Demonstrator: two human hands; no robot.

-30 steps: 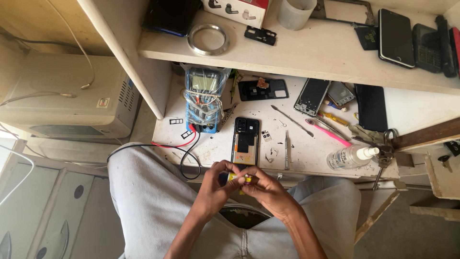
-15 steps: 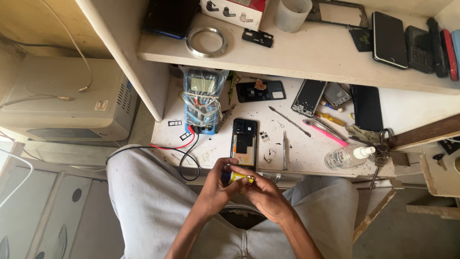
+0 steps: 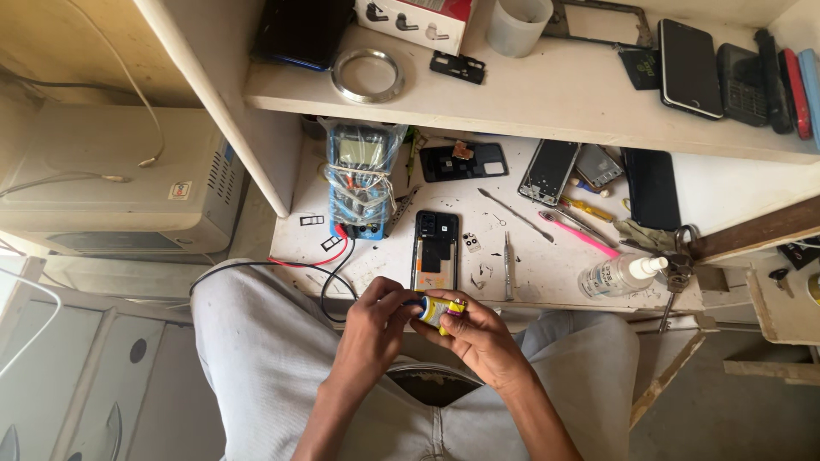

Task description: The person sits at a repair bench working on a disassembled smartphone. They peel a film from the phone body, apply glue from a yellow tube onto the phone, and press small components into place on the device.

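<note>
Both hands meet over my lap at the front edge of a white workbench [image 3: 547, 282]. My right hand [image 3: 483, 337] grips a small yellow tube [image 3: 437, 309] with a dark blue cap end. My left hand [image 3: 376, 320] pinches that cap end with its fingertips. Just beyond the hands an opened black phone [image 3: 435, 250] lies flat on the bench with its inside showing. A blue multimeter [image 3: 359, 179] wrapped in clear plastic stands to the phone's left, and its red and black leads trail down toward my left knee.
Tweezers [image 3: 507, 266], a pink tool [image 3: 585, 232], a clear spray bottle [image 3: 617, 275] and more opened phones [image 3: 553, 169] lie on the bench. An upper shelf [image 3: 547, 102] carries phones, a metal ring [image 3: 365, 74], a cup and a box. A beige appliance [image 3: 128, 179] stands at left.
The hands with the yellow tube stay at the bench edge; the fingers have shifted slightly on the tube. The camera has moved a little.
</note>
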